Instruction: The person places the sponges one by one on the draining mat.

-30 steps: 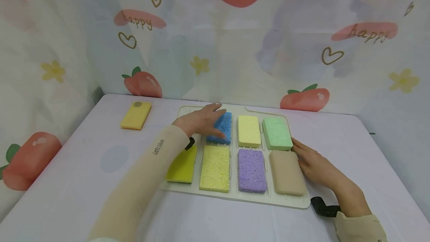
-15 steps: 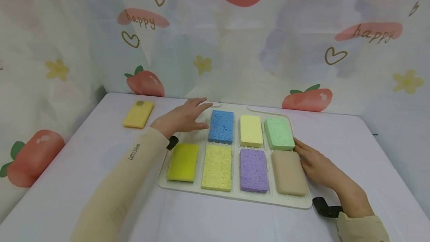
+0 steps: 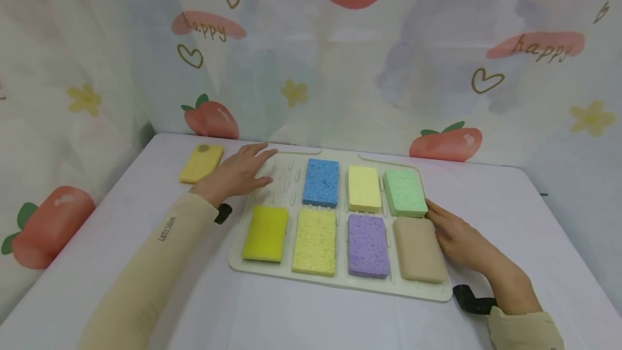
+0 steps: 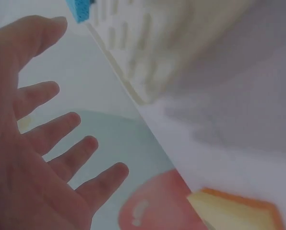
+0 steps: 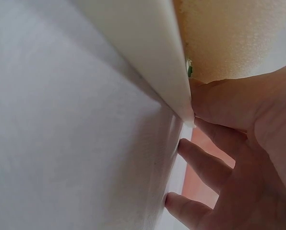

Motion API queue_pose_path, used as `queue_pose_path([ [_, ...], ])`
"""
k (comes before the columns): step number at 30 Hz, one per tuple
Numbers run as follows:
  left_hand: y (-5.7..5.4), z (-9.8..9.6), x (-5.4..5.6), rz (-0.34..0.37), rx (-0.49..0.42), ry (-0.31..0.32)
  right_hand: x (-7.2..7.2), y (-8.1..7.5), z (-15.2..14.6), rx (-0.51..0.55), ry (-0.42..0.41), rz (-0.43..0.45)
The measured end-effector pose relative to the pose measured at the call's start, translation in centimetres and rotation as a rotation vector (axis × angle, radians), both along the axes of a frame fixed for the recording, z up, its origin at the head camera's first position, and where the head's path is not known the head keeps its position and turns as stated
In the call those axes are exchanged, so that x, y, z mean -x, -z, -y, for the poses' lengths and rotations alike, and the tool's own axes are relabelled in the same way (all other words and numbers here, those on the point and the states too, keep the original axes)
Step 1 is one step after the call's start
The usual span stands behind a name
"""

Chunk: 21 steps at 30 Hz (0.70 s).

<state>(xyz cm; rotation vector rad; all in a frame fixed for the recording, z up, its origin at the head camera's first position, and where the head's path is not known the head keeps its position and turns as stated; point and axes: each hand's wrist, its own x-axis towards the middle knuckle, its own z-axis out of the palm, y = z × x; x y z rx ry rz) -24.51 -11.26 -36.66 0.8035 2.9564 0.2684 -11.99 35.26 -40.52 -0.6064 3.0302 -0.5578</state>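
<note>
My left hand (image 3: pixel 235 173) hangs spread and holds nothing, between the back left corner of the pale tray (image 3: pixel 281 180) and a loose yellow sponge (image 3: pixel 198 167) with a dark round spot. In the left wrist view its fingers (image 4: pixel 96 143) are apart, with the loose sponge (image 4: pixel 234 211) at lower right. My right hand (image 3: pixel 461 239) lies along the tray's right side, fingers extended. The right wrist view has its thumb (image 5: pixel 224 100) and index fingertip at the tray rim (image 5: pixel 148 48), the other fingertips at the white tabletop. The tan sponge (image 3: pixel 419 250) sits beside this hand.
Other sponges lie in the tray: blue (image 3: pixel 321 182), pale yellow (image 3: pixel 364 189), green (image 3: pixel 405 193), bright yellow (image 3: pixel 265 234), speckled yellow (image 3: pixel 314 242) and purple (image 3: pixel 367 246). A patterned curtain (image 3: pixel 340 69) rises behind the table.
My left hand has moved left, from over the blue sponge to the tray's back left corner, uncovering the blue and bright yellow sponges. The right hand keeps its place at the tray's side.
</note>
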Motion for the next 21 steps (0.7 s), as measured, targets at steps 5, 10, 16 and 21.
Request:
queue_pose_path([
  [5,0.2,2.3,-0.2,-0.018,-0.022,-0.032,0.0,0.0,0.1,0.015,-0.004,-0.009],
  [10,0.6,3.8,-0.3,-0.045,-0.017,-0.064,-0.1,0.0,0.1,0.029,-0.010,-0.012],
  [16,1.5,5.3,0.0,-0.046,0.019,-0.131,-0.2,0.0,0.1,0.027,-0.005,-0.005],
  [21,2.0,6.6,0.3,-0.045,0.022,-0.200,-0.1,-0.1,0.2,0.029,-0.001,-0.001],
])
